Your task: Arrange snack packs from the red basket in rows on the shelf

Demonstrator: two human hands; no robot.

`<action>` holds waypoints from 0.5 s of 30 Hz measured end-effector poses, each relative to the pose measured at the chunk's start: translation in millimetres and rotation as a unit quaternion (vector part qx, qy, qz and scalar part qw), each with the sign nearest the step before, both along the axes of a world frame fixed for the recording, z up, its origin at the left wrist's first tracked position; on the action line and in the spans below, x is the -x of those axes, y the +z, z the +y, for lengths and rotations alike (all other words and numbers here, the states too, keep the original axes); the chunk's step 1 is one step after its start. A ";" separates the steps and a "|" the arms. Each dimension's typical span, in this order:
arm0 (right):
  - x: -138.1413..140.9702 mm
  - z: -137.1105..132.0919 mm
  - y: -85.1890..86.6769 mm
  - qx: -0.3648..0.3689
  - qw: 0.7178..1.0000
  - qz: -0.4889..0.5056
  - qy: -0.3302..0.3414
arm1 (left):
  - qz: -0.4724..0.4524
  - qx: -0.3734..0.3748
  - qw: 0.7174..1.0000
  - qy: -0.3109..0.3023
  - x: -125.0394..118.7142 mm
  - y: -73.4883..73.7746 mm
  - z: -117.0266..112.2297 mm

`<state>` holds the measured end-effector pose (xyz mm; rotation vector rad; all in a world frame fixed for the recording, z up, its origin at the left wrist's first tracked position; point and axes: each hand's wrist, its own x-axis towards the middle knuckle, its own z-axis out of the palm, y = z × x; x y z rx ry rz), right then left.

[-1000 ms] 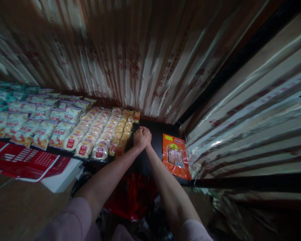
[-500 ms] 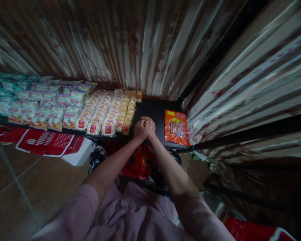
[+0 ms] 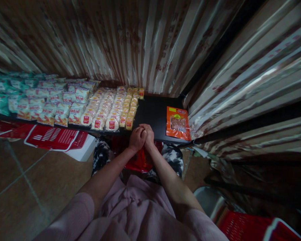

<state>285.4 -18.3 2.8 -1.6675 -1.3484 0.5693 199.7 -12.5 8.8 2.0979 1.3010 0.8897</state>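
Observation:
My left hand [image 3: 136, 138] and my right hand [image 3: 147, 134] are clasped together, fingers wrapped round each other, at the front edge of a low black shelf [image 3: 154, 113]. I cannot make out anything held inside them. An orange snack packet [image 3: 178, 123] lies flat on the shelf just right of my hands. Rows of yellow and white snack packets [image 3: 109, 108] lie on the shelf to the left of my hands.
More green and white packets [image 3: 27, 97] fill the shelf's left end. A red basket [image 3: 55, 139] lies on the tiled floor at the left, another red basket [image 3: 253, 227] at the lower right. Striped plastic sheeting [image 3: 140, 43] hangs behind and to the right.
My clasped hands have drawn back from over the shelf to its front edge. The view has pulled back and my lap has come into view.

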 end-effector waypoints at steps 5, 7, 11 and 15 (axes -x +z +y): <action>9.0 -14.6 -14.9 -0.054 0.998 -0.029 0.002 | -0.038 -0.035 0.998 -0.037 16.2 -10.6 -13.5; 12.6 -21.3 -19.5 -0.066 0.997 -0.045 0.008 | -0.039 -0.051 0.997 -0.053 23.0 -15.6 -19.1; 22.9 -39.6 -30.8 -0.082 0.993 -0.084 0.021 | -0.009 -0.085 0.993 -0.078 38.7 -30.9 -36.0; 32.9 -59.4 -48.3 -0.094 0.985 -0.138 0.043 | 0.033 -0.113 0.988 -0.098 56.9 -52.7 -56.9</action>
